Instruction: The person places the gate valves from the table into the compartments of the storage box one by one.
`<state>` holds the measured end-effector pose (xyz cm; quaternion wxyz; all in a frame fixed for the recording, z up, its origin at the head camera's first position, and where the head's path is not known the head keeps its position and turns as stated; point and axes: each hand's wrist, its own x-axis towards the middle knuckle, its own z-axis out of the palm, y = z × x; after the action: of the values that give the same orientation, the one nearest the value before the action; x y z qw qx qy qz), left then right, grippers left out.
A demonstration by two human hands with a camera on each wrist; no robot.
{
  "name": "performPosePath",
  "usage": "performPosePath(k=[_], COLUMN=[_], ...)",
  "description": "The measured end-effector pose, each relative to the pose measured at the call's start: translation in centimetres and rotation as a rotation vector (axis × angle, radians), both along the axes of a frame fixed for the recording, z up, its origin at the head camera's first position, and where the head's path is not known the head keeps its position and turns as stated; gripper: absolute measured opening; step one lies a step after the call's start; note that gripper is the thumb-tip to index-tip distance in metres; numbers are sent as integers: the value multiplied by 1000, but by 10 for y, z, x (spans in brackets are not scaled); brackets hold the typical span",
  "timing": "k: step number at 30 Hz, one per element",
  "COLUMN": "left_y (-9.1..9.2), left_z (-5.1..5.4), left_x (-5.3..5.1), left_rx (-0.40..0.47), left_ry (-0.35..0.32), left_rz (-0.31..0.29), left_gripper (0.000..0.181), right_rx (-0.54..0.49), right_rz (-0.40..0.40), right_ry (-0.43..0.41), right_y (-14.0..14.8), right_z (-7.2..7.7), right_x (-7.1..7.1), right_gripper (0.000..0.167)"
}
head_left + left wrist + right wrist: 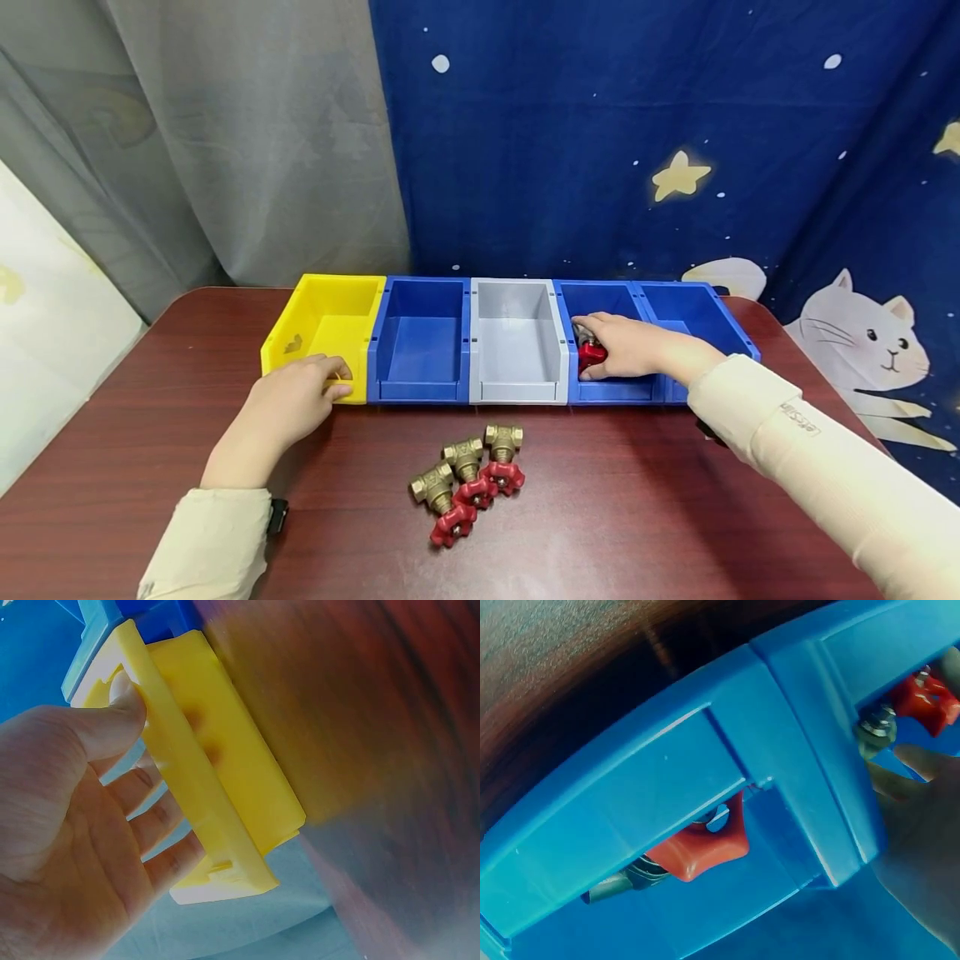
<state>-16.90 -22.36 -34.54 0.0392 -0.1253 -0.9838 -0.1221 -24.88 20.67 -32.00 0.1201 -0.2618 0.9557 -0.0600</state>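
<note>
In the head view, the left hand (294,398) grips the front edge of the yellow bin (347,332). The right hand (628,346) holds a red-handled valve (592,357) inside the fourth bin (618,391), a blue one. Three brass valves (462,457) lie on the table (360,517), before the grey bin (516,340). The left wrist view shows thumb and fingers about the yellow wall. In the dim right wrist view, another valve (709,851) seems to lie in the adjoining blue bin (622,810).

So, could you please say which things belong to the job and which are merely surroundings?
Likely job: three valves on table; valve in right hand; valve in rightmost bin; five bins, left hand gripping yellow one.

Likely surroundings: grey curtain; blue curtain.
</note>
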Motion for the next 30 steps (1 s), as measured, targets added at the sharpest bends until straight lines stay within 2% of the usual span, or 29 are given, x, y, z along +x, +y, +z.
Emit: performPosePath(k=[7,11,21,30], left_y=[1,1,1,2], left_z=[2,2,1,1], left_x=[1,1,1,1], left_rx=[-5,-9,-13,-15], left_ry=[1,0,-3,-5], left_rz=[-5,-7,-8,13], left_gripper=[16,16,17,16], right_rx=[-14,-37,-112,-181], right_rz=[-33,-20,21,75], right_ry=[51,114,335,427], right_y=[4,7,5,-8], right_z=[10,10,14,19], right_x=[17,24,47,69], right_gripper=[73,64,52,50])
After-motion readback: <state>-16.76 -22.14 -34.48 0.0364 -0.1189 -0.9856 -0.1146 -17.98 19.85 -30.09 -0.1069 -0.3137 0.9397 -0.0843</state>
